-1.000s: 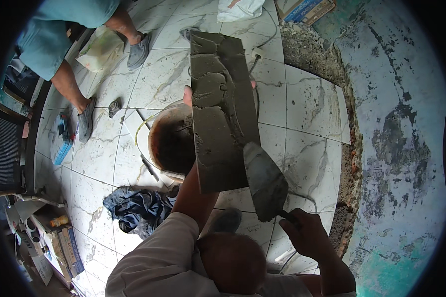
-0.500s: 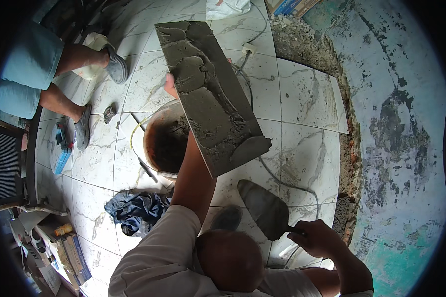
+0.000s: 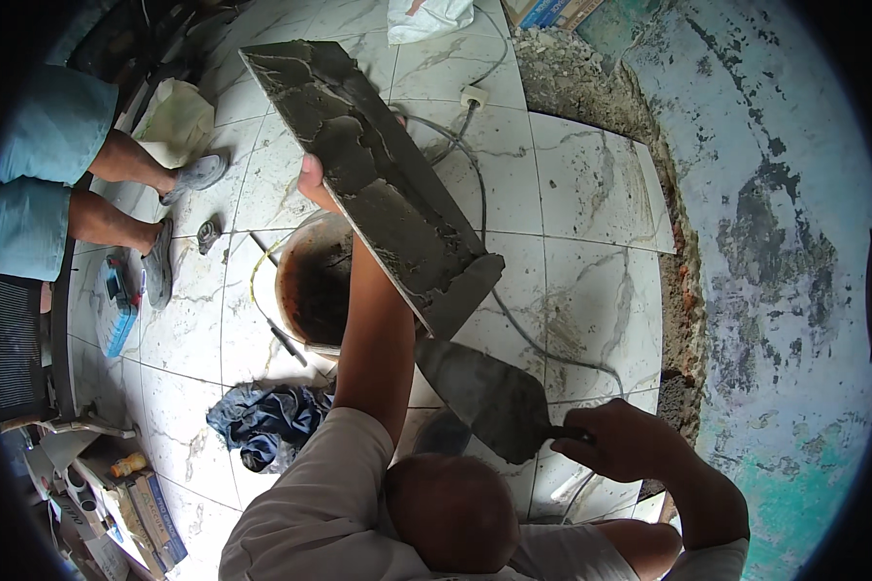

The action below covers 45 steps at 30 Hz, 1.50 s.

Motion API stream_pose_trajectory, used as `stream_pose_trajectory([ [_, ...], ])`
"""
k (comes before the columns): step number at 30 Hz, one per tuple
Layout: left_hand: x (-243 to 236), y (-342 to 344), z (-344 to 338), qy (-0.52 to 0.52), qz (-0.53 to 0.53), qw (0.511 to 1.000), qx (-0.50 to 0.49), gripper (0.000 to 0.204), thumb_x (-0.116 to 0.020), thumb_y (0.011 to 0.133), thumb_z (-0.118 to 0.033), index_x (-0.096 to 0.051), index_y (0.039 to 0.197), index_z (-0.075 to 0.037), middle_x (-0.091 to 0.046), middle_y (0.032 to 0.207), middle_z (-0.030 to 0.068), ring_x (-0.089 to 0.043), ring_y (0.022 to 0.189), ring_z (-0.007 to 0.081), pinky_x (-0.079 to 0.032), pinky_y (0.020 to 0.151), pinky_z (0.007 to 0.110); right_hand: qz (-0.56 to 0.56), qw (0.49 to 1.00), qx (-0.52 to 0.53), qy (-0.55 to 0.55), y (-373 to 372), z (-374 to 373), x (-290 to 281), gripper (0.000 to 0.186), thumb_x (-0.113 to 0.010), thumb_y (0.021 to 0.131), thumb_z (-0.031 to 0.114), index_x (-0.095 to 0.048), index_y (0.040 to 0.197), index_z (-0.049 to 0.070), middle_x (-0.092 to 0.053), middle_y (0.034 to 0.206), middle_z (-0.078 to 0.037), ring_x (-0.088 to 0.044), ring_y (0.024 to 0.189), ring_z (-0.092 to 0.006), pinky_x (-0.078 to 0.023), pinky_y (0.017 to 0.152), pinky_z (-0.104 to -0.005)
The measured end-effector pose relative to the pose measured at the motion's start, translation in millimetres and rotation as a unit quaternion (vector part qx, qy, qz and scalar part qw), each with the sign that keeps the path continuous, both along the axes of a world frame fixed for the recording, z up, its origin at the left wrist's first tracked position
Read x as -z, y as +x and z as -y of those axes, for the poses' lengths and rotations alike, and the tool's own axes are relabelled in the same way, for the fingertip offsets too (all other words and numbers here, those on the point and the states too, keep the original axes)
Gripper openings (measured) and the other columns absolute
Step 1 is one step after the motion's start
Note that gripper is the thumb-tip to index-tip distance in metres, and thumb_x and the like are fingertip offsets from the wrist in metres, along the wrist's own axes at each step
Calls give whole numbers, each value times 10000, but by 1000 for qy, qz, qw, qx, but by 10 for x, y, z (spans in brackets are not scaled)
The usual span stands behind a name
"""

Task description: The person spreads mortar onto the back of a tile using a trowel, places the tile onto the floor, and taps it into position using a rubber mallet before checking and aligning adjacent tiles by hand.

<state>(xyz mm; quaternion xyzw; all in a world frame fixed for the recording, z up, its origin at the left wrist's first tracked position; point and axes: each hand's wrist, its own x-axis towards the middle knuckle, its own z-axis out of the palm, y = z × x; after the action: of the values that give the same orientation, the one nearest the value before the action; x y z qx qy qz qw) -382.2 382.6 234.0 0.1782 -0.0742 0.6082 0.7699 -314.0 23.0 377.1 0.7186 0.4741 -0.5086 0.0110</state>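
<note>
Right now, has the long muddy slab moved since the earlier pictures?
Yes: judged against the white socket, the far end of the muddy slab has swung left, away from it.

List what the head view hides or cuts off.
Head view:
Left hand: most fingers, behind the long rectangular mortar-coated grey slab.
Round brown-stained bucket: right side, behind the left forearm and slab; contents too dark to identify.
Pointed grey metal trowel: handle's end, inside the right hand.
White plastic bag: top, cut by the upper edge.
</note>
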Motion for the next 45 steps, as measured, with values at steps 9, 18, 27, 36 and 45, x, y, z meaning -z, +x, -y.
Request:
stream_pose_trajectory([
  [9, -222, -161, 251, -26, 1, 995, 98, 852, -487, 832, -740, -537, 1349, -64, -623, 1231, 188, -652, 1028, 308, -567, 874, 461, 203, 963, 112, 135, 217, 107, 68, 326, -665, 958, 349, -625, 877, 35, -659, 682, -158, -681, 674, -378, -533, 624, -475],
  [18, -83, -357, 543, 52, 28, 960, 274, 894, -438, 920, -741, -428, 1470, -36, -473, 1420, 284, -584, 1215, 360, -574, 920, 469, 315, 934, 23, 167, 548, -167, 565, 295, -641, 971, 330, -601, 915, 43, -671, 737, -168, -696, 699, -380, -552, 636, -491],
  [27, 217, -1357, -733, 252, -8, 831, 496, 952, -561, 913, -669, -237, 1588, -81, -182, 1600, 299, -351, 1436, 358, -473, 1088, 449, 227, 960, -1, 166, 461, -630, 713, 292, -659, 934, 303, -641, 976, 14, -703, 861, -191, -706, 815, -395, -559, 744, -493],
  [36, -390, -1949, -460, 234, -219, 851, 416, 1078, -659, 799, -707, -238, 1598, -118, -162, 1639, 185, -324, 1453, 266, -400, 1146, 467, 282, 872, -191, 352, -104, -1596, 917, 128, -697, 856, 207, -695, 910, 91, -697, 1007, -135, -711, 904, -271, -566, 769, -427],
  [45, -379, -868, 138, 132, -119, 918, 354, 976, -643, 865, -625, -330, 1509, 39, -416, 1410, 400, -555, 1236, 465, -588, 920, 511, 198, 865, 76, 456, 667, -701, 577, 400, -744, 882, 313, -655, 1155, 34, -661, 1126, -154, -641, 1047, -349, -524, 912, -438],
])
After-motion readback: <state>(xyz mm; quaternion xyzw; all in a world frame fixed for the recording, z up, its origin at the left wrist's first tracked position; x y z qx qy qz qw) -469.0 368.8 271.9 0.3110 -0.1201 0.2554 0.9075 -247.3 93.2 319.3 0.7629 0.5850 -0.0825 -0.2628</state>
